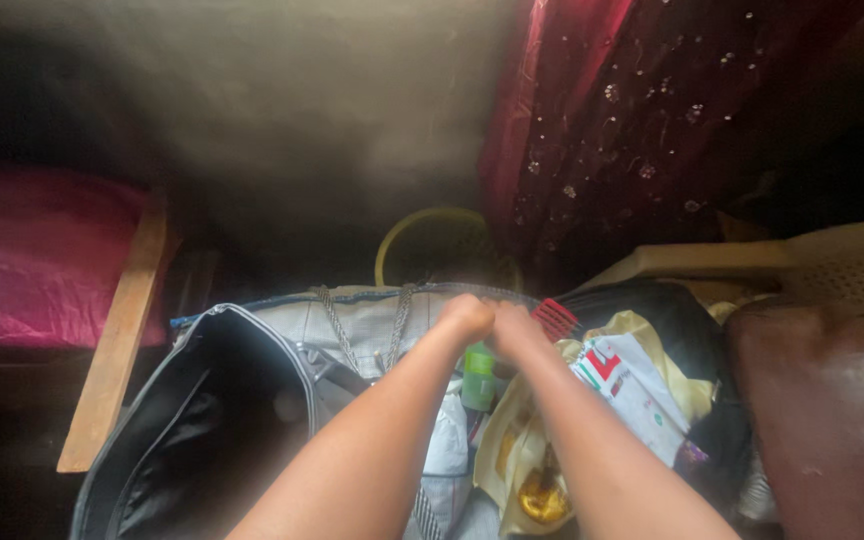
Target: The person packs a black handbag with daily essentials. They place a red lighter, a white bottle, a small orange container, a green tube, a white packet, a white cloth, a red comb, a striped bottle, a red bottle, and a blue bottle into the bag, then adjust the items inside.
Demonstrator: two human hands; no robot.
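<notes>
Both my arms reach forward over an open grey bag [252, 350]. My left hand [467, 315] and my right hand [514, 325] are pressed together with fingers curled, at the bag's far rim. Whatever they grip is hidden by the hands themselves. Just below them stands a green bottle [479, 375]. A red comb [555, 318] lies right beside my right hand. A metal chain strap [334, 325] hangs across the bag's pale lining.
A yellow plastic bag [642, 395] with a white, red and green packet sits to the right. A yellow-rimmed racket [432, 225] leans behind the bag. Dark red sequined cloth [632, 120] hangs at back right, a brown cushion [832, 420] at right, a wooden frame [117, 340] at left.
</notes>
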